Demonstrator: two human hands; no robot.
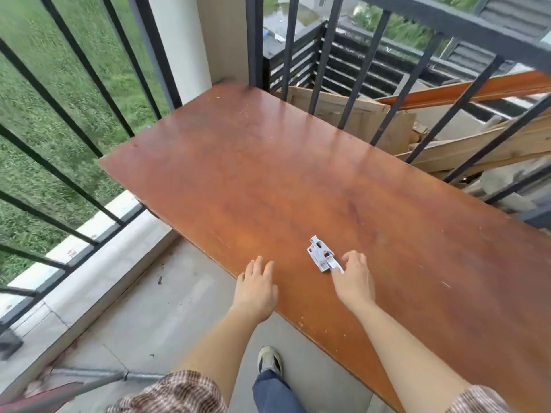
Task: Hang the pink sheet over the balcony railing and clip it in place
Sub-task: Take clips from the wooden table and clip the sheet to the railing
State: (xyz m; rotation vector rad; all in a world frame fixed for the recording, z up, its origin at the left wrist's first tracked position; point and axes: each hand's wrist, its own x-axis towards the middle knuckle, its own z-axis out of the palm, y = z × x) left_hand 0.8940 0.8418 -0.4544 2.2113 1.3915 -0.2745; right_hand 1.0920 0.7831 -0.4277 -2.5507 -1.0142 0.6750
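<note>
Silver metal clips (pixel 320 255) lie bunched on the brown wooden table (pixel 268 174) near its front edge. My right hand (pixel 353 278) rests on the table with its fingertips touching the near end of the clips. My left hand (pixel 257 286) lies flat and open on the table edge, a little to the left of the clips, holding nothing. The black balcony railing (pixel 89 73) runs along the left and the far side. No pink sheet is in view.
Grass lies far below beyond the left railing. Behind the far railing (pixel 417 76) are stacked wooden planks (pixel 477 144) and cardboard. A white pillar (pixel 179 40) stands at the corner. My shoe (pixel 269 359) is on the concrete floor beside the table.
</note>
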